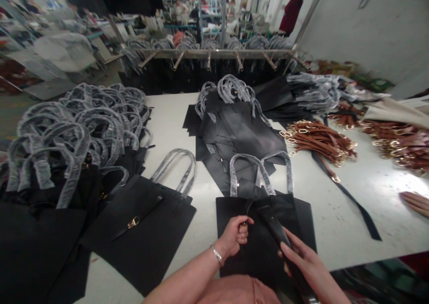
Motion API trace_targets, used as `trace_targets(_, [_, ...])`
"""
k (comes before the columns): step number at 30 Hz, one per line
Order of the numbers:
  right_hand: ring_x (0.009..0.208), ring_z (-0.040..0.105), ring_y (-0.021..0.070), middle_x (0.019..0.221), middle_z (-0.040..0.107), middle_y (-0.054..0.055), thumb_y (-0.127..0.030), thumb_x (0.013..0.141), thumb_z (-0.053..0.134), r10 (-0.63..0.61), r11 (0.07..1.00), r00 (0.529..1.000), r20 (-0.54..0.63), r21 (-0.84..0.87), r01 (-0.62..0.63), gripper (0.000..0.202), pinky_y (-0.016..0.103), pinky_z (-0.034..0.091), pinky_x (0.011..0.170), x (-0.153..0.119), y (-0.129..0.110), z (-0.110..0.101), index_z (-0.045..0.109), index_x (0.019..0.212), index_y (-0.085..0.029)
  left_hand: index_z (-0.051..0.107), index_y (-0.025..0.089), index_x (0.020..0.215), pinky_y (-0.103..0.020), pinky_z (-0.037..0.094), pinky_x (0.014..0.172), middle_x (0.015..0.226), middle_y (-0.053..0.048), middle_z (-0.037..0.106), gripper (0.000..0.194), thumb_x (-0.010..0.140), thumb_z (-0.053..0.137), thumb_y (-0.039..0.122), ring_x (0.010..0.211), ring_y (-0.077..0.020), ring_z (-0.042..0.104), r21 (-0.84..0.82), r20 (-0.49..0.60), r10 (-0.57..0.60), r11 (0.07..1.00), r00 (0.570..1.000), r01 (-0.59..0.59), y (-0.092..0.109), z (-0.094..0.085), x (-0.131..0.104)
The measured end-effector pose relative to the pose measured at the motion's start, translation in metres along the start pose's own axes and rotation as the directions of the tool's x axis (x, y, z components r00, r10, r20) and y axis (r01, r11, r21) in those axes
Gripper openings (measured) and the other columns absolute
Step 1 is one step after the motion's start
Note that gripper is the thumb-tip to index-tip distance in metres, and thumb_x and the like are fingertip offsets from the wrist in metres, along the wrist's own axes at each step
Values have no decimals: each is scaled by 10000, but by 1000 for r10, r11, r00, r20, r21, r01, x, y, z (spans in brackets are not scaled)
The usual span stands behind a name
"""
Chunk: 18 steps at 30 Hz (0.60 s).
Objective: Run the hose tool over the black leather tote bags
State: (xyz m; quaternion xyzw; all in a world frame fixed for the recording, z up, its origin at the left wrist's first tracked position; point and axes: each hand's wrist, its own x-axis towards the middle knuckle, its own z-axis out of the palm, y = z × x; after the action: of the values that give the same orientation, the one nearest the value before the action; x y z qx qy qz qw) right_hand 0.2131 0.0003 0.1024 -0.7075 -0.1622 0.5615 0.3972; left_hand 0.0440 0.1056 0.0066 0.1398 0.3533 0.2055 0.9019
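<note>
A black bag panel (241,255) lies flat in front of me, its looped handles (246,161) wrapped in clear plastic. Over its left half, my left hand (235,236) is closed in a pinch on a thin black strap (248,208), with a small gold glint at the fingers. My right hand (303,255) grips a wider black strap (276,230) between thumb and fingers; this strap slants from the panel's top down toward my body. A metal piece shows at its lower end. The fingers hide parts of both straps.
At left lie a black panel with a gold buckle (133,222) and a heap of plastic-wrapped handles (80,120). More black panels (234,125) are stacked ahead. Brown straps with gold rings (321,138) and a loose black strap (358,203) lie right. A metal rack (214,53) stands behind.
</note>
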Motion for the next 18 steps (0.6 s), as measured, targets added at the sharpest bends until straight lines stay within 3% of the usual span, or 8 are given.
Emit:
trace_targets(5, [441,505,105,647,624,-20,-591,676,725,20,999,999,51,-50,-17,973,232,396,441,2,3,-1,352,1453,-141,575,123,825,-226,6,440,462,121,209,274,666,600,345,414,-40,65,-24,11,12,1000,1000,-12,2,1,-3])
trace_targets(13, [451,499,109,651,626,-16,-603,653,745,6,999,994,113,-36,-2,962,244,395,454,-4,6,-2,405,1431,-152,548,143,890,-236,21,444,487,109,253,317,657,587,355,413,-48,107,5,-14,89,996,996,-89,1,-1,1])
trace_targets(18, [446,489,93,672,637,-8,-599,690,724,30,998,973,230,-63,-16,910,234,394,452,0,11,2,414,1419,-151,450,192,740,-234,56,419,490,92,361,262,679,649,352,384,-42,207,93,-52,172,982,984,-167,-6,-1,6])
